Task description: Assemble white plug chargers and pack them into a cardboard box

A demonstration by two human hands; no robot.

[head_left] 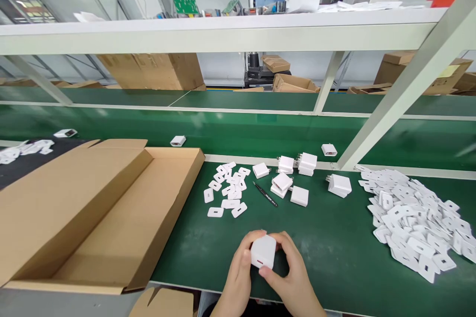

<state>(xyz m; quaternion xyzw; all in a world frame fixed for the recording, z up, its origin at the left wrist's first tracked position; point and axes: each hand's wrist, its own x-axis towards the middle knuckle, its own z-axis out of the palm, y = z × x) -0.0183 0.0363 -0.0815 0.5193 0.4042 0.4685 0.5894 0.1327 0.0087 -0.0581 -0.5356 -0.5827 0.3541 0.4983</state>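
Near the front edge of the green table, a white charger (263, 251) is held between both my hands. My left hand (241, 267) grips its left side, fingers curled round it. My right hand (292, 272) closes on the other side, with the thumb at the lower right corner. A small reddish slot shows on the charger's lower face. Beyond my hands lie black tweezers (265, 194). Several white chargers (299, 196) with plug prongs are grouped just behind them. To their left, small white slotted plates (231, 203) lie loosely scattered.
An open cardboard box (107, 223) takes up the left. At the right spreads a large heap of white slotted plates (420, 223). Single chargers (178, 141) sit on the green conveyor belt (238, 131) behind. A white shelf (223, 34) with slanted posts crosses above.
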